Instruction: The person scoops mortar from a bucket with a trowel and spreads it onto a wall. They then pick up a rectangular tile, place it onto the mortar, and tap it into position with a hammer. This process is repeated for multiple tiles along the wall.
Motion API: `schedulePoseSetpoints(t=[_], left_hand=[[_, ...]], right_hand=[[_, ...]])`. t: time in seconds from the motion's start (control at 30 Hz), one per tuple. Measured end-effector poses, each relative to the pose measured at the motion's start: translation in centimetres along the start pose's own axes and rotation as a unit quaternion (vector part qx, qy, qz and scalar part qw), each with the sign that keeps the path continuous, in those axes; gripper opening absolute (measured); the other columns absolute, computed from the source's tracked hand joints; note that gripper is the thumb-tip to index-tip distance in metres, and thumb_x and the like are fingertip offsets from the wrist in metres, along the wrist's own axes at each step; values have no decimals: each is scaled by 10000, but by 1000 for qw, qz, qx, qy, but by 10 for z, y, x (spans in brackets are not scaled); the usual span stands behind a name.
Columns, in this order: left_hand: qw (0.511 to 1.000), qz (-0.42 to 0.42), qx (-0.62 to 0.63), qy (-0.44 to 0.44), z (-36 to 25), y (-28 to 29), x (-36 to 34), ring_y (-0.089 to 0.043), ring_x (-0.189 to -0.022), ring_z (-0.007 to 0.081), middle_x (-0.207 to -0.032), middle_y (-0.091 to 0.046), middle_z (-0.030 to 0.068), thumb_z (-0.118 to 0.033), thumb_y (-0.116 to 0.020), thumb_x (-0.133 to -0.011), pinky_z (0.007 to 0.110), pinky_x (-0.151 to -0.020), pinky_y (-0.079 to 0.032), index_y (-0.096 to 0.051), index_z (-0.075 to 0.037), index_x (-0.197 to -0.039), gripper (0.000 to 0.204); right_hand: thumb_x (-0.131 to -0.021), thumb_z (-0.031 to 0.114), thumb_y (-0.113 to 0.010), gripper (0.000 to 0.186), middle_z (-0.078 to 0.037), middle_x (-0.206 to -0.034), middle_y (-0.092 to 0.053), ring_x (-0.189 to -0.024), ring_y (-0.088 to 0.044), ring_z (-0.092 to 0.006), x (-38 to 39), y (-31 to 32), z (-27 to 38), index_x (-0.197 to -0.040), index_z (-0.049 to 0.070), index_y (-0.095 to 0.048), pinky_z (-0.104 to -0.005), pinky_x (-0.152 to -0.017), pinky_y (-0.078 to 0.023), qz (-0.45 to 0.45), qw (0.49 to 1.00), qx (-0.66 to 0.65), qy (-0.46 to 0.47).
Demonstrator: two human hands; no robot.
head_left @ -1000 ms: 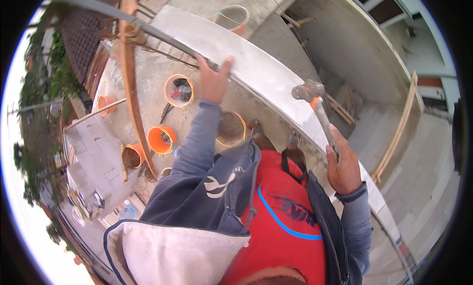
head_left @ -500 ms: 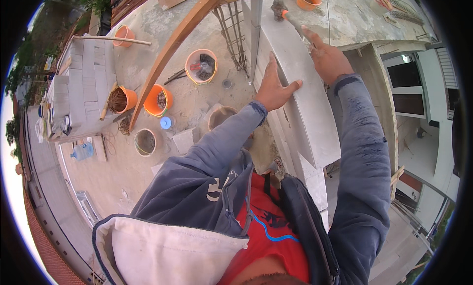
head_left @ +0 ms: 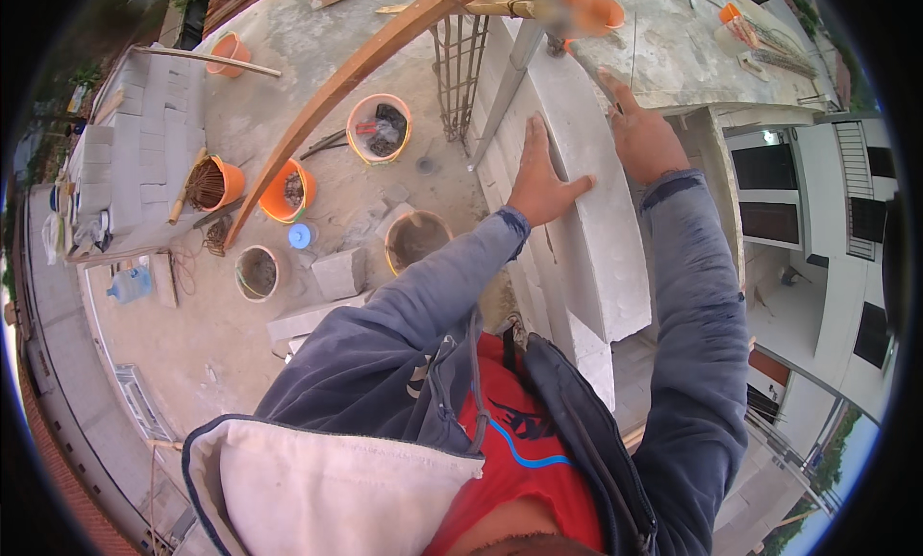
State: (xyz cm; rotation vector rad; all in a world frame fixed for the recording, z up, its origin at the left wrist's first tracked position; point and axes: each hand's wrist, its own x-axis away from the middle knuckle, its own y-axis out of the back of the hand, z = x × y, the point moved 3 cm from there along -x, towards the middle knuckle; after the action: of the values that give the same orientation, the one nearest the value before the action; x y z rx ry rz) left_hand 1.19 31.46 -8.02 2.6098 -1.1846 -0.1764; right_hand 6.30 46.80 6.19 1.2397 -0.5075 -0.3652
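My left hand (head_left: 543,186) rests open, fingers spread, along the side of a long pale grey block (head_left: 601,258) on top of a block wall. My right hand (head_left: 646,138) grips a hammer (head_left: 610,93) by its handle at the block's right edge; its head, partly hidden by a blur, lies toward the block's far end. A straight metal bar (head_left: 505,99) rises beside the block's far left face, near a rebar cage (head_left: 452,71).
A curved wooden beam (head_left: 336,95) crosses left of the wall. Several buckets (head_left: 418,244) stand on the concrete floor (head_left: 212,335), with loose blocks (head_left: 338,272) and a water jug (head_left: 130,285). Stacked blocks (head_left: 154,143) are at left, a white building (head_left: 822,258) at right.
The view has turned since a second ago. Both hands have shifted along the block, and the hammer points to its far end. Over the last half second the view has moved slightly.
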Motion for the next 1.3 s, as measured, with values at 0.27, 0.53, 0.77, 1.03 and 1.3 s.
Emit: schedulePoseSetpoints(t=[0.27,0.53,0.77,1.03,1.3], left_hand=[[996,-28,83,-25,3,20,-36,-178,-1625,423,-1721,-135,353,-314,-870,-842,413,-1319,-198,6,137,-1645,1271],[997,-17,49,-52,1,19,-42,-411,-1520,338,-1662,-322,306,-239,-857,-889,384,-1243,-354,50,141,-1639,1236],[991,5,129,-23,-3,15,-40,-348,-1553,354,-1677,-281,326,-228,-855,-879,380,-1272,-296,15,168,-1628,1214],[990,5,137,42,-23,8,-28,-480,-1423,293,-1600,-416,269,-166,-863,-883,348,-1180,-404,3,138,-1649,1195],[986,19,166,-1,8,8,-43,-465,-1430,289,-1604,-413,236,-128,-856,-878,344,-1195,-369,-64,123,-1660,1141]], right_hand=[[-1112,243,-484,581,-245,-1084,-748,-994,-727,-449,-4,-13,4,-1648,378,-307,-556,-870,-570,-164,971,-128,115],[-1106,204,-496,584,-228,-1054,-757,-961,-725,-458,-9,1,-17,-1650,329,-323,-532,-858,-573,-66,996,-33,52],[-1079,68,-537,532,-255,-1412,-653,-1211,-680,-459,154,16,-54,-1599,134,-445,-461,-994,-556,-205,962,-177,28],[-1011,25,-652,599,-214,-1339,-694,-1053,-729,-419,339,-15,-69,-1580,89,-473,-419,-820,-602,-126,983,-119,-58],[-969,3,-693,675,-182,-1092,-697,-843,-685,-408,386,-56,-69,-1582,193,-486,-456,-720,-562,-140,961,-210,-115]])
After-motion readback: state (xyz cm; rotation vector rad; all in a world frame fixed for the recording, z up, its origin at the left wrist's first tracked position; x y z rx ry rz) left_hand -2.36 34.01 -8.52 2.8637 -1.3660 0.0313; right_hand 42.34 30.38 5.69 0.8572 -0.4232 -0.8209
